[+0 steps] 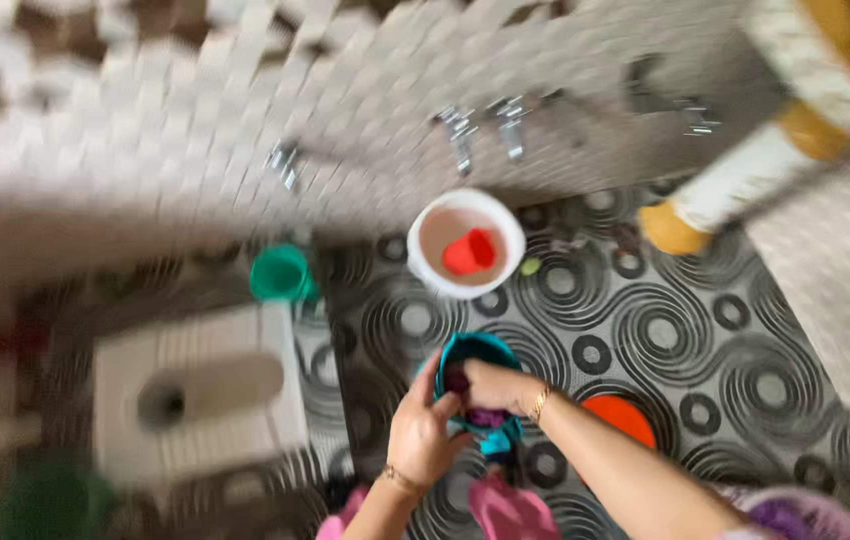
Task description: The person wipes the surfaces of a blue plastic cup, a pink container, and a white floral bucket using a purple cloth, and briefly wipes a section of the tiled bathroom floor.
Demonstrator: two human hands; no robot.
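I saw 2 hands at the teal bucket point(478, 352) — left hand point(423, 432) clasping its rim, right hand point(493, 385) curled inside, gripping purple cloth point(485, 414).

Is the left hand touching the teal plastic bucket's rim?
Touching. The head view, though blurred, shows the left hand gripping the near rim of the teal plastic bucket, with the right hand pressing purple cloth inside.

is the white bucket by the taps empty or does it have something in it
Not empty. The white bucket holds a red mug, seen from above inside its rim. Whether there is water around it, cannot tell: the picture is blurred.
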